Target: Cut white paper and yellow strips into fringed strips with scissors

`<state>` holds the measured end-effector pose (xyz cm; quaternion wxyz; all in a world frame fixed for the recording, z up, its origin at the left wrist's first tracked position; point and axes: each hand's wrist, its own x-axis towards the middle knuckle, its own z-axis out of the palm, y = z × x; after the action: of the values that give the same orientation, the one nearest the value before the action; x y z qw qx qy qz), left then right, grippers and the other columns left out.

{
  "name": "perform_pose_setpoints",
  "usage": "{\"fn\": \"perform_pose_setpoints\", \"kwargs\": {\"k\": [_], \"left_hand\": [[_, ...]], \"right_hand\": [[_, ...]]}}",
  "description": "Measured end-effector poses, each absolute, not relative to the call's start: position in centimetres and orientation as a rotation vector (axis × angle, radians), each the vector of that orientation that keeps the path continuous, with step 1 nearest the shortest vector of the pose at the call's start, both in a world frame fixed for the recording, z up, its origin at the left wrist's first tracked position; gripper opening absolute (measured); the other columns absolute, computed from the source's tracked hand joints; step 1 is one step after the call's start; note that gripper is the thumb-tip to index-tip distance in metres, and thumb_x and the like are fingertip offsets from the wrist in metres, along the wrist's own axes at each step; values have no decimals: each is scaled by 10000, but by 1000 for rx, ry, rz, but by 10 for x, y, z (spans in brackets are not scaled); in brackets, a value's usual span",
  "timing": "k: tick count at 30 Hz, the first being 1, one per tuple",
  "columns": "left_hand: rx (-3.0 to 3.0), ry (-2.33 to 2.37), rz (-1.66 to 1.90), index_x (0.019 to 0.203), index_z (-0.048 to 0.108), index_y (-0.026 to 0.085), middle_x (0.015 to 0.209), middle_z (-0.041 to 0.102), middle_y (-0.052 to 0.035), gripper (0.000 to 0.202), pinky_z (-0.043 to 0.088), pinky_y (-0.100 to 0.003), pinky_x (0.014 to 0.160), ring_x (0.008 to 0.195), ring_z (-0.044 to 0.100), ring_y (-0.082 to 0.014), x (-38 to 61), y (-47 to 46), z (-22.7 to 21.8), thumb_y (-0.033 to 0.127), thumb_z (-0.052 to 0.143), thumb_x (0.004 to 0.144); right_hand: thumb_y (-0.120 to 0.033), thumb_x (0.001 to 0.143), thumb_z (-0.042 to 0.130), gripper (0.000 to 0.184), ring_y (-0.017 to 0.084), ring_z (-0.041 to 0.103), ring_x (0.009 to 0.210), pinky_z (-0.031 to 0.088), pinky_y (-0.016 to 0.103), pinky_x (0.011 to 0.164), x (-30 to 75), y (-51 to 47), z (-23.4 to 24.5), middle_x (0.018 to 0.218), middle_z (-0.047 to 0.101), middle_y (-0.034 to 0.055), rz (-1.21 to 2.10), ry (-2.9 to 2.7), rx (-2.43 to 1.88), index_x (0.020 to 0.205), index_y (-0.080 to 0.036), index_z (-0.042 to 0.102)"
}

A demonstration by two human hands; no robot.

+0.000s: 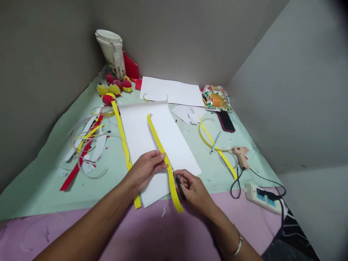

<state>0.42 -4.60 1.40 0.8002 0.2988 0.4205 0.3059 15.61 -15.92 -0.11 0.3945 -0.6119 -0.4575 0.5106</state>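
Observation:
My left hand (148, 166) pinches a long yellow paper strip (154, 134) near its middle; the strip's lower end curls down toward me and looks finely notched along one edge. In my right hand (193, 188) is a small black-handled tool (179, 187) with a thin metal tip, which points at the strip's right edge just below my left fingers. Whether it is scissors or a knife I cannot tell. Beneath both hands lies a white paper sheet (160, 127). Another yellow strip (122, 137) runs along the sheet's left edge, partly hidden by my left forearm.
Red, white and yellow scraps with clear tubing (87, 145) lie left. Red and yellow balls (114, 87) sit by a white cup (111, 50). On the right are a phone (226, 121), pen (216, 141), glue gun (240, 156) and corded power strip (262, 199).

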Motion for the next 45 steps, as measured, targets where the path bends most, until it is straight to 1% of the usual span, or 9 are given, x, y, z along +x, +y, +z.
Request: {"fn": "perform_pose_setpoints", "kwargs": {"k": [9, 13, 18, 27, 31, 34, 37, 39, 45], "left_hand": [[640, 903, 664, 722, 677, 104, 775, 659, -52, 92, 552, -192, 658, 678, 622, -93, 4, -46, 13, 110, 707, 809], [651, 899, 651, 689, 664, 110, 732, 642, -40, 117, 547, -191, 631, 645, 608, -91, 5, -47, 15, 115, 730, 785], [663, 895, 628, 693, 664, 112, 729, 639, -34, 113, 542, -185, 622, 628, 604, -85, 5, -48, 17, 102, 704, 799], [683, 892, 619, 683, 656, 112, 711, 634, -32, 119, 535, -192, 622, 617, 596, -86, 5, -49, 17, 114, 720, 783], [687, 888, 614, 695, 649, 116, 728, 643, -35, 110, 538, -194, 632, 628, 603, -87, 5, -48, 15, 118, 710, 786], [707, 871, 622, 740, 640, 124, 737, 645, -35, 105, 546, -205, 630, 630, 609, -92, 4, -48, 13, 174, 703, 808], [742, 871, 642, 788, 618, 141, 713, 631, -22, 134, 548, -215, 596, 613, 604, -98, 3, -48, 12, 251, 675, 842], [774, 891, 656, 792, 608, 146, 704, 619, -14, 151, 542, -211, 584, 614, 600, -99, 3, -48, 11, 274, 670, 846], [850, 901, 692, 759, 622, 138, 701, 607, -2, 202, 526, -202, 632, 629, 589, -89, 2, -46, 8, 314, 708, 811]], "right_hand": [[-339, 842, 638, 247, 96, 346, 531, 289, 226, 508, 157, -161, -6, 613, 378, -75, 1320, -1120, -1545, 1044, -197, 655], [-309, 816, 663, 238, 98, 351, 547, 287, 222, 515, 156, -160, -6, 617, 381, -76, 1323, -1116, -1539, 1028, -201, 655], [-285, 817, 646, 225, 99, 346, 550, 291, 224, 518, 157, -160, -5, 620, 373, -80, 1320, -1122, -1532, 1027, -204, 649], [-307, 812, 660, 254, 96, 338, 537, 283, 230, 513, 156, -159, -5, 613, 366, -85, 1317, -1123, -1520, 1041, -197, 650], [-319, 819, 657, 239, 98, 328, 536, 273, 233, 512, 156, -159, -5, 612, 357, -83, 1305, -1120, -1521, 1029, -205, 655], [-322, 830, 649, 227, 99, 326, 539, 271, 234, 513, 156, -160, -6, 617, 355, -80, 1309, -1112, -1518, 1024, -204, 655], [-317, 832, 653, 229, 100, 329, 546, 271, 235, 515, 155, -161, -6, 620, 358, -79, 1322, -1113, -1515, 1030, -202, 652], [-313, 826, 664, 229, 100, 329, 550, 272, 235, 520, 155, -161, -6, 622, 356, -80, 1318, -1119, -1515, 1025, -202, 653], [-319, 826, 672, 229, 97, 337, 546, 270, 230, 518, 154, -161, -5, 616, 358, -81, 1355, -1072, -1510, 1025, -206, 654]]}}
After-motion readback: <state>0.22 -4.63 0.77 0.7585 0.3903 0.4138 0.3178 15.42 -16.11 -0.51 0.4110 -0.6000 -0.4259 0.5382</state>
